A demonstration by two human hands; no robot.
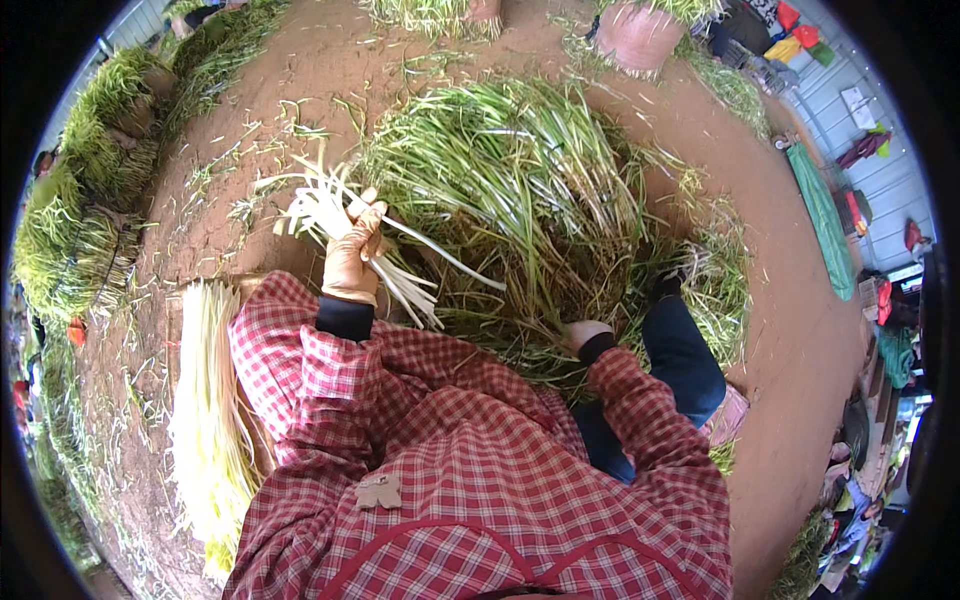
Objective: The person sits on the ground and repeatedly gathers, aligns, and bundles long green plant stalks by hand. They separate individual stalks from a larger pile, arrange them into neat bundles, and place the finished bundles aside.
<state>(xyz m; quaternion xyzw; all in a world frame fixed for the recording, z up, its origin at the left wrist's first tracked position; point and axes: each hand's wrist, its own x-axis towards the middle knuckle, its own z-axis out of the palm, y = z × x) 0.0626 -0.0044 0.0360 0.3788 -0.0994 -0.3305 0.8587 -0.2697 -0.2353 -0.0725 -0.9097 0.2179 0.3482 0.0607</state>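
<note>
My left hand (355, 255), in a tan glove, is closed around a small bunch of pale stalks (318, 203). Their white ends fan out past the fingers, and more pale lengths stick out below the hand. A large heap of long green leafy stalks (490, 150) lies on the ground in front of me. At the near right edge of that heap, my right hand (588, 336) is low, its fingers curled in on some green stalks; the fingertips are partly hidden.
A long bundle of pale, yellow-tipped stalks (205, 400) lies at my left. Piles of green bundles (95, 190) line the far left. Two more bundles stand at the back, one in a pinkish wrap (640, 40). A green sack (820, 225) lies along the right wall.
</note>
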